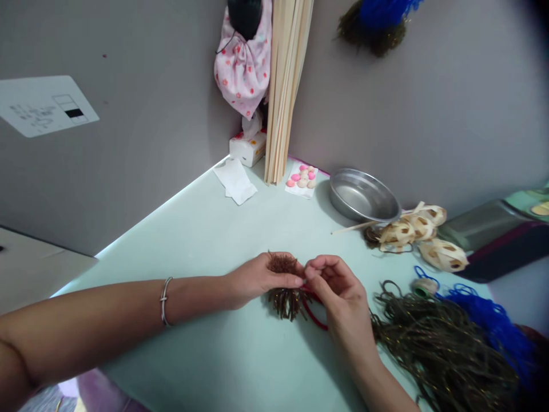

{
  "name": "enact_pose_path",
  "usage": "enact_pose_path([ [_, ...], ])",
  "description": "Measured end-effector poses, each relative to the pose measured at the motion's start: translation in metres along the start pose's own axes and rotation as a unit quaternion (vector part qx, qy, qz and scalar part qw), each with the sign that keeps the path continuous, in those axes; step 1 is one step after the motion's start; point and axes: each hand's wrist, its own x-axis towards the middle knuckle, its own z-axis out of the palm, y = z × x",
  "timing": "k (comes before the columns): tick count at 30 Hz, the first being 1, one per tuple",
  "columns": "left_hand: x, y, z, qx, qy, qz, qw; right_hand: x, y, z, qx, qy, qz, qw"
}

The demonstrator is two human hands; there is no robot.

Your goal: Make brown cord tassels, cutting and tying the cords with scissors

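My left hand is closed round a bundle of brown yarn, a tassel with looped ends. The thumb presses across its middle, and a cut-looking tuft stands out above. Close against the left thumb tip, my right hand has its thumb and forefinger pinched together. What lies in that pinch is too small to make out. A red cord curves from the bundle down beneath my right hand. Both hands are just above the pale green table.
Dark olive yarn and blue yarn are heaped at right. Behind stand a steel bowl, woven strip balls, wooden strips, a tissue box, white paper and pink-and-cream pieces.
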Motion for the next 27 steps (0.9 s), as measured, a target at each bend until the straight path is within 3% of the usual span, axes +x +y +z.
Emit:
enact_pose_path([
  [4, 0.000, -0.002, -0.003, -0.013, 0.024, 0.049, 0.998, 0.001, 0.001, -0.001, -0.051, 0.000, -0.019, 0.999],
  [10, 0.000, -0.001, -0.006, 0.025, 0.053, 0.095, 0.994, 0.003, 0.008, -0.002, -0.064, -0.094, 0.000, 0.994],
  [15, 0.001, -0.002, -0.006, 0.031, 0.029, 0.075, 0.996, 0.002, 0.005, -0.001, -0.052, -0.052, 0.011, 0.997],
  [19, 0.001, -0.003, -0.006, 0.042, 0.011, 0.054, 0.998, 0.002, 0.005, -0.001, -0.040, -0.057, 0.023, 0.997],
  [27, 0.001, 0.002, -0.003, -0.030, 0.046, 0.043, 0.998, 0.006, 0.019, -0.005, -0.066, -0.159, 0.017, 0.985],
])
